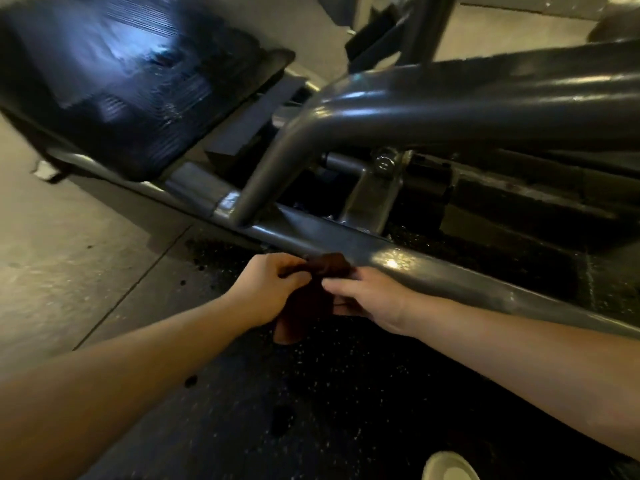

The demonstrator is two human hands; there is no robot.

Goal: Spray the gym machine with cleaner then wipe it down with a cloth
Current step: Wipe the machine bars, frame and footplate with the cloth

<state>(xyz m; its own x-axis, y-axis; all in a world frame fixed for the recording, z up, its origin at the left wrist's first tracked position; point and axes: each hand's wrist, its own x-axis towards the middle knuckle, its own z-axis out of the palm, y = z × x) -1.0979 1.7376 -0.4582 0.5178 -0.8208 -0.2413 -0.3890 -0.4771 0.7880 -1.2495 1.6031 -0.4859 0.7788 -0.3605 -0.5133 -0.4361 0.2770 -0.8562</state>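
Our forearms meet where left hand and right hand pinch a dark brown cloth. Its top touches the grey frame rail.

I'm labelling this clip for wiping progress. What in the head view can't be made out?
1. Head view: cloth, fold and edges covered by the left hand and right hand gripping it.
2. Head view: black plate, motion-blurred; wet or dry unclear.
3. Head view: shoe, cut off by bottom edge.
4. Head view: whether cloth touches the frame bar; too dark.
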